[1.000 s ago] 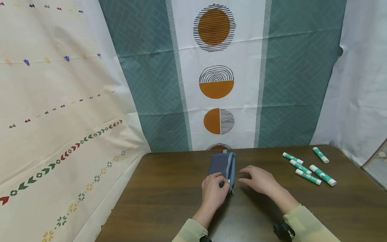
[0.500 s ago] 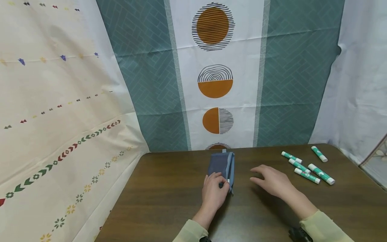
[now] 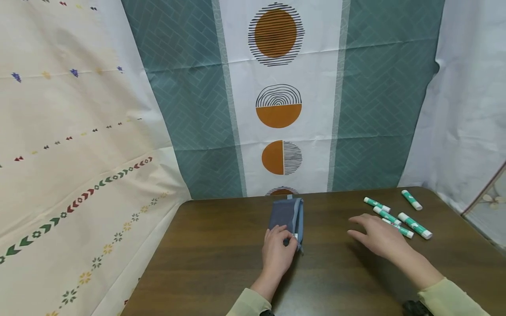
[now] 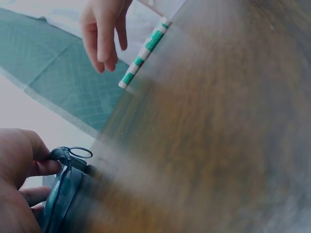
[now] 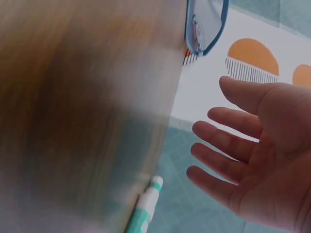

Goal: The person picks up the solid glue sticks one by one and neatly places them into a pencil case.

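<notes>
A grey-blue zip pouch (image 3: 281,211) lies on the table in the head view, its zipped side facing right. My left hand (image 3: 278,252) pinches the pouch's near edge between thumb and fingers; the left wrist view shows the pouch (image 4: 62,191) with a ring-shaped pull at its end. In the right wrist view the pouch's rim (image 5: 222,24) gapes. My right hand (image 3: 379,239) hovers over the table with relaxed, spread fingers and nothing in them. Just beyond it lie several green-and-white sticks (image 3: 415,225) with white ends, one partly hidden behind that hand.
The brown wooden table (image 3: 213,254) ends at a patterned green and white cloth (image 3: 284,74) hanging behind it. A cream printed cloth (image 3: 79,145) hangs along the left side, and a white cloth (image 3: 466,109) along the right.
My right hand has moved right, away from the pouch and closer to the sticks. The left hand keeps its hold on the pouch, and the head view has shifted slightly.
</notes>
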Demonstrator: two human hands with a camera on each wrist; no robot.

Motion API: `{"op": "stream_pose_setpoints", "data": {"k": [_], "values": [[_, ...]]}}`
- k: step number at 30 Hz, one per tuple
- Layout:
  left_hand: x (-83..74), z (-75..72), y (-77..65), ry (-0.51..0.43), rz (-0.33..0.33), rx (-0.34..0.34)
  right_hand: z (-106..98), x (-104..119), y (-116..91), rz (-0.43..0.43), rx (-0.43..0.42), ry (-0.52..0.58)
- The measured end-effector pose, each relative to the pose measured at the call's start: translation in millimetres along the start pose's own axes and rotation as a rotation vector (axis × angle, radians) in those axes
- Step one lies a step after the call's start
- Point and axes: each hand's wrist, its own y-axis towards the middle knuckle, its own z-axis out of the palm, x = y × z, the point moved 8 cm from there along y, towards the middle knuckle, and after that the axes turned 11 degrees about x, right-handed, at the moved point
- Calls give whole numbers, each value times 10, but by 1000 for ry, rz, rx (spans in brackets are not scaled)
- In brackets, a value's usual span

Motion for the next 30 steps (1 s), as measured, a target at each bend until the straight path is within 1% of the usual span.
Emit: {"op": "stream_pose_setpoints", "data": {"k": [7, 12, 14, 18, 25, 30], "values": [[-6, -34, -6, 23, 1, -38, -135, -187, -68, 10, -26, -38], [-27, -42, -11, 27, 15, -53, -226, -384, -131, 54, -36, -34], [-36, -43, -14, 28, 23, -57, -258, -479, -166, 80, -44, -30], [-39, -48, -13, 18, 18, -53, -311, -651, -215, 115, -61, -30], [-24, -52, -44, 16, 14, -59, -347, -875, -251, 115, -73, -13], [-13, -34, -43, 11, 11, -58, -417, -1075, -269, 160, -62, -35]]}}
